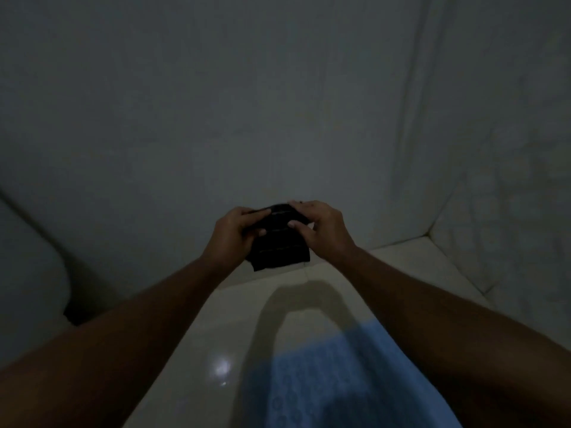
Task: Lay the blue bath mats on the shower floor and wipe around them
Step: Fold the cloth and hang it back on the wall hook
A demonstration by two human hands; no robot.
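- The left hand (236, 234) and the right hand (321, 227) hold 1 dark cloth (278, 248) between them, in the air in front of the wall (216, 118).
- The grip of each hand is grasping the cloth: thumbs on the near side, fingers curled over its top edge.
- The cloth has thin pale stripes and hangs down below the hands.
- 1 blue bath mat (309, 381) lies flat on the shower floor (216, 335), under the arms.
- A small light spot (222, 367) shines on the floor just beside the mat's left edge.

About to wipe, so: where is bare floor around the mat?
Bare floor lies left of the blue bath mat and beyond it, below the held dark cloth, up to the back wall and right corner. The mat fills the near middle.
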